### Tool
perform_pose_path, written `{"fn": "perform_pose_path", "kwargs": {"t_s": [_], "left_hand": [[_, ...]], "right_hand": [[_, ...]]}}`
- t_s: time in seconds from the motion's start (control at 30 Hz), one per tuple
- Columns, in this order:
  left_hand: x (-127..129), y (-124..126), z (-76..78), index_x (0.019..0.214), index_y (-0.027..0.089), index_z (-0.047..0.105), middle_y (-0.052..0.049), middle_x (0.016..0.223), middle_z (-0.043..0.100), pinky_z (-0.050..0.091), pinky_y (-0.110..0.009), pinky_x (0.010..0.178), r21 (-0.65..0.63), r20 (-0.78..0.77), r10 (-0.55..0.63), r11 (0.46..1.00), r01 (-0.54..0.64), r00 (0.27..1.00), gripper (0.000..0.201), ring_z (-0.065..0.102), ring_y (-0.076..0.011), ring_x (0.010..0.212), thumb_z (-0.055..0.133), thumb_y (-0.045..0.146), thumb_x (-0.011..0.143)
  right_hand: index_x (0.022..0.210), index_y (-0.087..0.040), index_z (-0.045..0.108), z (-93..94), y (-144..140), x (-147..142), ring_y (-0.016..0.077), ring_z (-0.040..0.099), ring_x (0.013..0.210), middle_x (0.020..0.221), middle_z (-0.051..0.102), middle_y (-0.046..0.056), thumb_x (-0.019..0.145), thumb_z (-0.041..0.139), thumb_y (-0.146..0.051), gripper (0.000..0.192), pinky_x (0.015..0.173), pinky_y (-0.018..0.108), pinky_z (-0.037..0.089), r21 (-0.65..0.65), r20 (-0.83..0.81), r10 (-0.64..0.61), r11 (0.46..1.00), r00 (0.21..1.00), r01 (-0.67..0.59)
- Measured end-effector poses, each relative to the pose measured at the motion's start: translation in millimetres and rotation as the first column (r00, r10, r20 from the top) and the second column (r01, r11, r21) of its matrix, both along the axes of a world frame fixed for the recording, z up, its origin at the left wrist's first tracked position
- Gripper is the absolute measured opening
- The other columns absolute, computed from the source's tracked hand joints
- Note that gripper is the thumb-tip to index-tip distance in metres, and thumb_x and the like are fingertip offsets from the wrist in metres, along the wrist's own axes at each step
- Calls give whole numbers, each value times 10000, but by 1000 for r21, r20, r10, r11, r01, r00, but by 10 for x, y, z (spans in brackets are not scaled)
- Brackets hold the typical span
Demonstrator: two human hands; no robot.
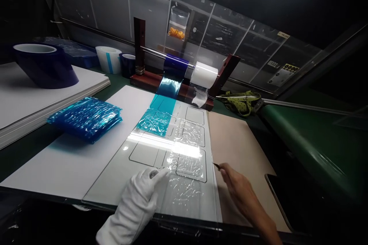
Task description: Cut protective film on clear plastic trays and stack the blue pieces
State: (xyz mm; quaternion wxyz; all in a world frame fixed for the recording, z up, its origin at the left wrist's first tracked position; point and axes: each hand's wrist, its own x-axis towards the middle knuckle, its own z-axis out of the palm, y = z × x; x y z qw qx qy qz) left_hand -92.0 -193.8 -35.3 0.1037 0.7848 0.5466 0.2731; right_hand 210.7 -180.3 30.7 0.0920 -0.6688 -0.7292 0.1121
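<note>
I look down at a dark green worktop [301, 138] from above my two hands. My left hand [135, 203], in a white glove, lies flat and open on a clear template sheet [149, 153] marked with rounded rectangle outlines, its fingertips pressing down near the middle of the sheet's near half. It grips nothing. My right hand [238, 189] is bare and sits just past the sheet's right edge, over a tan board [238, 138]. Its fingers are pinched around a thin dark blade or tool [216, 166] whose tip points at that edge of the sheet; I cannot tell exactly what the tool is.

The sheet rests on a large white board [71, 160]. Crinkled clear film [186, 160] covers several outlines on its right half. A strip of blue film [161, 113] runs down from a blue roll [176, 65] on a red-brown wooden dispenser stand [140, 46] at the far end of the sheet and covers its top outlines. A white roll [204, 74] sits beside the blue roll on the same rod.

To the left lies a stack of wrinkled blue film pieces [86, 116]. Farther left, a big dark blue tape roll [46, 65] stands on a pile of white boards [43, 95]. Green-patterned scissors [241, 99] lie to the right of the stand.
</note>
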Motion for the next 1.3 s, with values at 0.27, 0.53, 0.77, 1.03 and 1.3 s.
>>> {"fn": "perform_pose_path", "kwargs": {"t_s": [0.27,0.53,0.77,1.03,1.3], "left_hand": [[32,38,102,1224,355,591,-32,1016,640,522,-323,755,-130,-82,-17,991,6,997,642,612,-181,846,441,25,694],[34,60,101,1203,338,612,-45,1023,640,543,-360,740,-160,-112,-16,987,-3,994,608,616,-206,831,469,64,679],[27,53,52,1197,318,622,-58,1032,648,545,-384,734,-105,-82,-7,995,-2,997,605,624,-220,837,453,51,680],[30,46,88,1189,333,627,-36,1071,652,532,-339,798,-189,-36,-12,982,5,999,601,623,-193,895,442,28,705],[-46,249,179,1144,304,652,-23,1033,640,500,-314,763,-284,121,59,959,-22,991,463,611,-157,809,402,135,793]], "right_hand": [[934,-203,641,24,231,-1015,135,555,715,867,625,22,934,487,-108,181,574,228,333,100,138,415,898,900,-429],[789,-189,608,-76,399,-1173,115,518,689,816,624,2,925,491,-88,206,571,236,267,72,167,470,871,867,-486],[777,-186,604,-35,378,-1056,112,534,692,812,621,-12,897,529,-69,184,570,235,277,28,162,470,877,868,-480],[763,-194,596,2,282,-728,117,540,689,814,613,-9,919,494,-78,220,557,247,277,0,185,423,903,887,-431],[761,-199,602,-7,179,-349,120,547,681,813,614,-4,924,492,-103,219,565,256,293,-22,209,371,927,905,-374]]}}
